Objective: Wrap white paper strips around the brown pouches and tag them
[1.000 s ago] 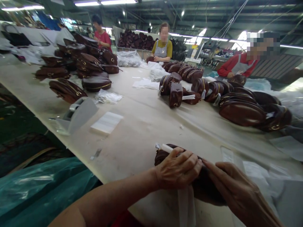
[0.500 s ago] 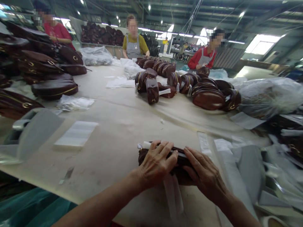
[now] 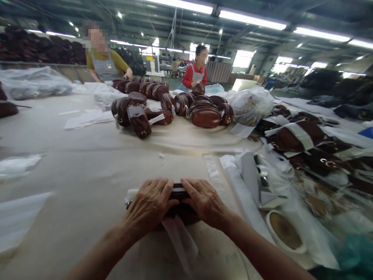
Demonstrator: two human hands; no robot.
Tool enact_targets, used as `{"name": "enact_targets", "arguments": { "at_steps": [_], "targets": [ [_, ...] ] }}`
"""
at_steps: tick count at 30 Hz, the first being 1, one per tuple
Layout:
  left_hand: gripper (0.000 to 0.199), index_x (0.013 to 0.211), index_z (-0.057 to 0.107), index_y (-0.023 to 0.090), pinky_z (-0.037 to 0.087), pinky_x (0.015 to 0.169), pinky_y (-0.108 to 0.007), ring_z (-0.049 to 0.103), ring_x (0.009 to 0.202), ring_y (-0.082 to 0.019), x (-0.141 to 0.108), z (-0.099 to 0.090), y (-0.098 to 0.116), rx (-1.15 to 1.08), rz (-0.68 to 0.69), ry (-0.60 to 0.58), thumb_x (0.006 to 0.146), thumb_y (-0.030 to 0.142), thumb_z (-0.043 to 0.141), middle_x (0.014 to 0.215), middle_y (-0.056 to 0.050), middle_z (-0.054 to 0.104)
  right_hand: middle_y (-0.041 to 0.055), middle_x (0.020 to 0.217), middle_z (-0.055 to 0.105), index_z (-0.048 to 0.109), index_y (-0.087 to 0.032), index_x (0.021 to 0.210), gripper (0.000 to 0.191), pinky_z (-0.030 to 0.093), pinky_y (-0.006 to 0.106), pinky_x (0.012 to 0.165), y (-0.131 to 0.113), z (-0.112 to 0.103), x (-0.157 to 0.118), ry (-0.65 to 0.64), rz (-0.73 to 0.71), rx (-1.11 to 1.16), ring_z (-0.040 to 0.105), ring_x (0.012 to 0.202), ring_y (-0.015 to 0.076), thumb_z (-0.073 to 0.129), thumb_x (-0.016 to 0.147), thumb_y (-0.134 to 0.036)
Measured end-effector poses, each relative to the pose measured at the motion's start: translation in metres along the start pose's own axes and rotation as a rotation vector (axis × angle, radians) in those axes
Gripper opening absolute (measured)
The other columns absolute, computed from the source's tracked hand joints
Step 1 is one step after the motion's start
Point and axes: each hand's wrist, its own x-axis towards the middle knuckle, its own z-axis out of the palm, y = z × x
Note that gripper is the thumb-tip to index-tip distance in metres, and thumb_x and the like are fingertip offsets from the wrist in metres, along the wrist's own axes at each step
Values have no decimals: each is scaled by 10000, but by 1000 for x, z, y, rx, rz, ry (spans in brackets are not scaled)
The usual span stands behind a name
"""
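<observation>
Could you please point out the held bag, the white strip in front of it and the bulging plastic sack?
Bag (image 3: 180, 192): head view, on its dark upper part.
White strip (image 3: 183, 243): head view, on its middle.
Plastic sack (image 3: 251, 106): head view, on its near side.

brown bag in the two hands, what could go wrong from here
The pale strip hanging from the near side of the brown bag might snag or crease if the bag is turned or slid.

The left hand and right hand grip its top edge, so too firm a squeeze could perhaps mark the surface.

The roll lies near the right forearm, so a wide elbow swing might nudge it.
</observation>
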Motion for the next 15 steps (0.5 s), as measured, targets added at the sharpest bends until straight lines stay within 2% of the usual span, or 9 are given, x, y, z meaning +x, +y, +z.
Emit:
{"name": "enact_targets", "arguments": {
  "at_steps": [3,5,7,10,13,15],
  "targets": [
    [404,1142,488,71,436,685,-330,583,776,-218,-4,3,-2,20,40,75,969,379,292,919,-108,631,151,1130,611,494,-73,1261,396,502,392,872,2,-3,-1,3,8,91,564,1023,232,415,954,-310],
    [388,1173,483,80,434,670,-316,583,750,-207,-5,2,-4,26,43,90,969,362,310,901,-94,635,134,1187,586,495,-118,1270,381,481,372,929,6,-8,-10,39,79,174,540,1097,209,387,964,-317],
    [364,1154,500,91,435,673,-309,584,740,-202,-7,1,-4,19,33,105,966,353,332,883,-84,636,120,1230,561,492,-160,1280,364,461,361,971,15,-11,-29,103,254,196,510,1162,190,344,976,-294],
    [351,1116,527,94,438,679,-303,583,731,-200,-9,3,-4,8,29,122,961,354,349,858,-79,637,110,1178,593,529,-195,1247,340,479,372,943,31,-13,-78,149,497,42,550,1116,192,351,971,-285],
    [371,1097,556,102,443,677,-307,585,714,-203,-9,7,-7,-27,5,101,959,376,346,831,-73,640,102,1140,633,579,-196,1188,320,481,395,900,43,-10,-131,15,464,-184,564,1093,226,388,960,-314],
    [405,1075,587,128,445,677,-311,593,724,-212,-4,7,-14,-104,-79,23,952,422,336,815,-64,643,101,1163,635,590,-187,1181,342,461,409,899,44,-8,-156,-90,388,-309,548,1118,246,373,963,-336]
  ]
}}
